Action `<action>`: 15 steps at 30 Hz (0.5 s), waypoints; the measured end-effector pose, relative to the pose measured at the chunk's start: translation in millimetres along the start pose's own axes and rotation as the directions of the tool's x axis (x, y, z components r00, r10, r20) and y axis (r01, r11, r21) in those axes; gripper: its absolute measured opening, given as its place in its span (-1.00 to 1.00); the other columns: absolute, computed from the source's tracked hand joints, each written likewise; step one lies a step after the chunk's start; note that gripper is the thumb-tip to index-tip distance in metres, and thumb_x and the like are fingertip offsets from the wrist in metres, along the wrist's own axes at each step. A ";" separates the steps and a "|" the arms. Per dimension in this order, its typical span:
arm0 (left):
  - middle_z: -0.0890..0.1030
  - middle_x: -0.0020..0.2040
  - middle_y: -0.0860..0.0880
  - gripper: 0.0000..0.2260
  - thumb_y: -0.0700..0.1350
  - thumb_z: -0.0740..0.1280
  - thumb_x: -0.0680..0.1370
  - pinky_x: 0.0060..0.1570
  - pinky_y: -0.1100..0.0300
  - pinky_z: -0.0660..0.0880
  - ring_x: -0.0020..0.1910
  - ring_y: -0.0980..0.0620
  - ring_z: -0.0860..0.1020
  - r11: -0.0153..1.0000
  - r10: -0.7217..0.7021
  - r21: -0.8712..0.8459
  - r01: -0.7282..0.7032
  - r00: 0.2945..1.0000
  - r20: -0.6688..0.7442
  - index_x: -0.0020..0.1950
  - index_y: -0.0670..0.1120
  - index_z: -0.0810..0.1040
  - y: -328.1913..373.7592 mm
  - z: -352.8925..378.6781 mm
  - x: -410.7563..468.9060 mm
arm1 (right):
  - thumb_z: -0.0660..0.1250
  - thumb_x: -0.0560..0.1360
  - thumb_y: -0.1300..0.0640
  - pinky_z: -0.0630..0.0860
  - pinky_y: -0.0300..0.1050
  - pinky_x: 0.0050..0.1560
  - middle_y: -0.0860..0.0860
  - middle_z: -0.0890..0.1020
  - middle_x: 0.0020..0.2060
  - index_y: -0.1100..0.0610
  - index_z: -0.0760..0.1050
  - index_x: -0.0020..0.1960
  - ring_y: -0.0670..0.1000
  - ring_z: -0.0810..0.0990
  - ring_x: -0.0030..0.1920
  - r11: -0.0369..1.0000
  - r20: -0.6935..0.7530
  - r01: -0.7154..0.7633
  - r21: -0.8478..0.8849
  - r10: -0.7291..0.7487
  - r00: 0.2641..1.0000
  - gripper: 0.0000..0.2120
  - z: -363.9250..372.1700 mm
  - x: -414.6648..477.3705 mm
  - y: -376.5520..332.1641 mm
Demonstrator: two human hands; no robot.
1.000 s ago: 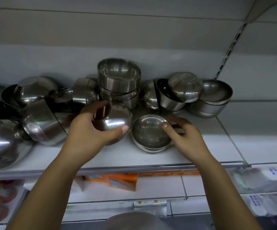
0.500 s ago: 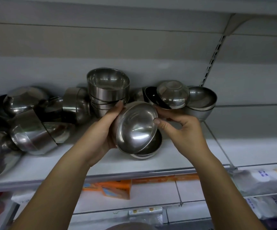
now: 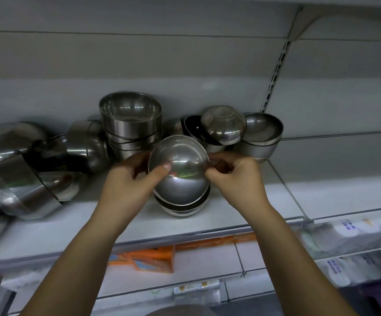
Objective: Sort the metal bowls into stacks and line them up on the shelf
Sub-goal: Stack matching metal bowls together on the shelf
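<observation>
A small metal bowl [image 3: 179, 169] is held tilted toward me between both hands, its lower edge inside another bowl [image 3: 182, 207] that rests on the white shelf [image 3: 139, 229]. My left hand [image 3: 130, 183] grips its left rim, thumb on the inside. My right hand [image 3: 235, 176] pinches its right rim. Behind stands an upright stack of bowls [image 3: 131, 124]. To the right, an upturned bowl [image 3: 223, 124] leans on more bowls beside a short stack [image 3: 262, 135]. Toppled bowls [image 3: 25, 179] lie in a heap at the left.
The shelf's back wall is close behind the bowls, with a slotted upright [image 3: 276, 69] at the right. On the lower shelf lie an orange box [image 3: 155, 258] and wrapped white packs [image 3: 355, 233].
Both hands have turned the held bowl from on edge to nearly open side up and lowered it into the bowl on the shelf. The camera has shifted slightly.
</observation>
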State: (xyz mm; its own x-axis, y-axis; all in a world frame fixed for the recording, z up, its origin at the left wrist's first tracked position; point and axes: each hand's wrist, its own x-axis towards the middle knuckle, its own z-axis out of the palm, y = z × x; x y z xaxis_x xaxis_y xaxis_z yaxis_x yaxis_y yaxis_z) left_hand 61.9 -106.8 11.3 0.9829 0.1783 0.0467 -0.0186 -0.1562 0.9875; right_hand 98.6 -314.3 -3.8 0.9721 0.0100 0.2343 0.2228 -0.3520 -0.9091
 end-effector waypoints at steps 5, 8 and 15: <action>0.63 -0.15 0.19 -0.81 0.06 0.22 0.68 -0.13 0.46 0.40 -0.14 0.34 0.57 0.957 0.121 0.279 -0.083 0.985 -0.121 0.01 0.10 0.61 -16.0 19.4 6.2 | 0.46 0.43 0.23 0.40 -0.42 -0.30 -0.25 0.59 -0.47 -0.06 0.70 -0.10 -0.25 0.52 -0.39 0.994 0.012 -0.071 -0.078 0.072 0.997 -0.81 -0.1 4.3 11.2; 0.65 -0.04 -0.12 -0.68 0.08 0.14 0.71 -0.09 0.15 0.35 -0.01 -0.14 0.57 0.892 0.115 0.450 -0.051 0.986 -0.116 0.01 -0.05 0.61 -27.5 22.0 14.1 | 0.45 0.44 0.22 0.46 -0.37 -0.27 -0.13 0.64 -0.41 -0.13 0.66 -0.16 -0.22 0.53 -0.36 0.992 0.029 -0.076 -0.101 0.079 0.996 -0.77 -1.8 4.7 15.3; 0.56 -0.18 -0.05 -0.70 0.05 0.14 0.71 -0.10 0.16 0.29 -0.11 -0.10 0.48 0.866 -0.001 0.496 0.059 0.993 -0.117 -0.09 -0.04 0.55 -35.8 25.3 25.1 | 0.47 0.47 0.16 0.59 -0.14 -0.05 0.05 0.71 -0.19 0.04 0.70 0.04 0.04 0.66 -0.13 0.979 0.064 -0.136 -0.154 0.147 0.987 -0.85 -0.8 7.3 30.4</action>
State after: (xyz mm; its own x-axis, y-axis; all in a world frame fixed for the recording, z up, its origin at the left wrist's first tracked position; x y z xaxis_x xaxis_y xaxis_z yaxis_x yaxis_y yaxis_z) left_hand 91.9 -121.2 -26.7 0.9548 0.2904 0.0634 0.1326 -0.6070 0.7836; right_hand 112.4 -325.7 -29.4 0.9970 0.0184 0.0756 0.0749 -0.4899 -0.8685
